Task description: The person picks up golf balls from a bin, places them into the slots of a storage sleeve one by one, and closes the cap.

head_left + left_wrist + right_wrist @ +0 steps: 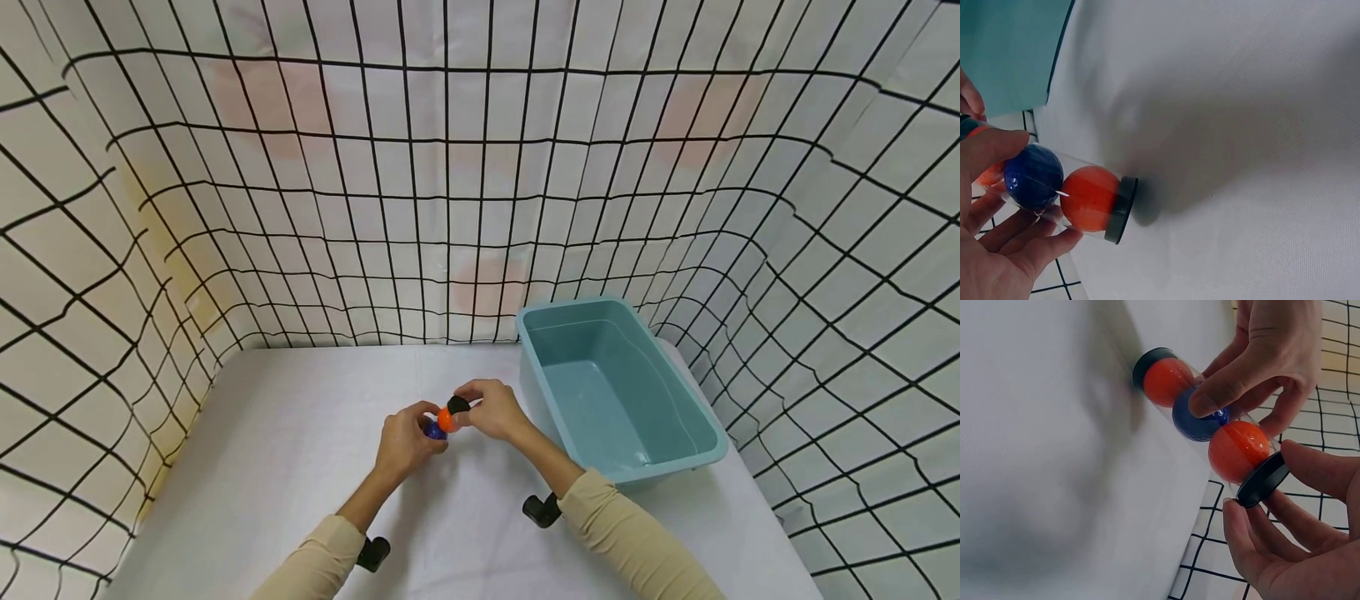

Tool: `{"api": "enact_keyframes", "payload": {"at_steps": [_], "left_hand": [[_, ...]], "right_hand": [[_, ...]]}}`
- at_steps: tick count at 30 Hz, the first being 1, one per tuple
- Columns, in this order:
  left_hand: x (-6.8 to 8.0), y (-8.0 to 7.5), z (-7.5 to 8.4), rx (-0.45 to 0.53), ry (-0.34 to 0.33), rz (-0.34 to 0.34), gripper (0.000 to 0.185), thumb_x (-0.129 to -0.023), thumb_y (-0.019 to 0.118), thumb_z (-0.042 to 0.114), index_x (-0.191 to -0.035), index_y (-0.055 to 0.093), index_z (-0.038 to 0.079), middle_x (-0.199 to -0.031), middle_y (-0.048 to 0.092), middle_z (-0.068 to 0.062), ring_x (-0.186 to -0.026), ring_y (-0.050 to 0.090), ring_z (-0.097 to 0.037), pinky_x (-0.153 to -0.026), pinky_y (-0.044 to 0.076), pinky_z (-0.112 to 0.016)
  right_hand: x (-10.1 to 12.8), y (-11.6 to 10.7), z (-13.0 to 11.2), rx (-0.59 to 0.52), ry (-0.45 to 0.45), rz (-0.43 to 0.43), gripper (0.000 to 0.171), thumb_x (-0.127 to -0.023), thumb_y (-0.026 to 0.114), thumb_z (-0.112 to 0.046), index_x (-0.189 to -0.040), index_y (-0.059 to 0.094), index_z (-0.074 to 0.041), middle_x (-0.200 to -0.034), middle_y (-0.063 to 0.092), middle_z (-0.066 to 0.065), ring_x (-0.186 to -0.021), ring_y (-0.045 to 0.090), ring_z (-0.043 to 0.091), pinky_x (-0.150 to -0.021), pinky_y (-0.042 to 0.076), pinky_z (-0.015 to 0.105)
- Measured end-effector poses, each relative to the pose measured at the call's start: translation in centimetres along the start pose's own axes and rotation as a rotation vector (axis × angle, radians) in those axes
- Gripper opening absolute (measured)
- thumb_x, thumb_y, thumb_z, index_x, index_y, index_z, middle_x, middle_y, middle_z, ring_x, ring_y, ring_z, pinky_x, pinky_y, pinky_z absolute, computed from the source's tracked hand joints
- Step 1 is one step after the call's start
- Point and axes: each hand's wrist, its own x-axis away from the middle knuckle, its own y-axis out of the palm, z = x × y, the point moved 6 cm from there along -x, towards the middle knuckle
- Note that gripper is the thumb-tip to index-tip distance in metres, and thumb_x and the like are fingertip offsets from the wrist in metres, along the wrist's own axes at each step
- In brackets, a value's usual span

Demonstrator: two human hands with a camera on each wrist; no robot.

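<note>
A clear tube holds two orange balls with a blue ball between them. Dark caps sit on both its ends; the lower cap is plain in the left wrist view. My left hand grips the tube around its middle, thumb over the blue ball. With fingertips and thumb, my right hand pinches the upper black cap beside the nearer orange ball. The tube is tilted, above the white table. In the head view, the fingers hide much of it.
On the right of the white-covered table stands a teal plastic tub, close to my right forearm. Black-lined white grid walls enclose the back and sides. Black wrist-worn devices hang by both forearms.
</note>
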Motion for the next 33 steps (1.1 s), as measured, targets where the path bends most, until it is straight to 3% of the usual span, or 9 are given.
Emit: {"api": "enact_keyframes", "payload": {"at_steps": [14, 23, 33], "left_hand": [[0.30, -0.09, 0.06, -0.024, -0.011, -0.001, 0.043, -0.070, 0.090, 0.009, -0.111, 0.075, 0.007, -0.090, 0.076, -0.012, -0.078, 0.068, -0.022, -0.079, 0.061, -0.042], [0.44, -0.20, -0.22, -0.060, -0.063, -0.033, 0.040, -0.073, 0.090, 0.016, -0.110, 0.076, 0.011, -0.106, 0.076, -0.013, -0.088, 0.070, -0.028, -0.078, 0.060, -0.042], [0.42, -0.35, -0.43, -0.046, -0.058, -0.051, 0.041, -0.074, 0.090, 0.018, -0.111, 0.076, 0.011, -0.105, 0.076, -0.013, -0.086, 0.069, -0.025, -0.075, 0.061, -0.039]], "right_hand": [[0.19, -0.01, -0.48, 0.016, -0.030, -0.003, 0.034, -0.080, 0.083, -0.014, -0.112, 0.076, -0.009, -0.109, 0.076, 0.008, -0.097, 0.070, 0.024, -0.075, 0.057, 0.033], [0.26, 0.15, -0.45, 0.036, -0.046, -0.006, 0.035, -0.079, 0.084, -0.016, -0.112, 0.076, -0.009, -0.105, 0.076, 0.006, -0.093, 0.071, 0.022, -0.072, 0.055, 0.031], [-0.11, 0.20, -0.24, 0.003, -0.029, 0.003, 0.026, -0.078, 0.085, -0.012, -0.104, 0.078, -0.012, -0.095, 0.076, 0.003, -0.091, 0.065, 0.021, -0.068, 0.052, 0.030]]}}
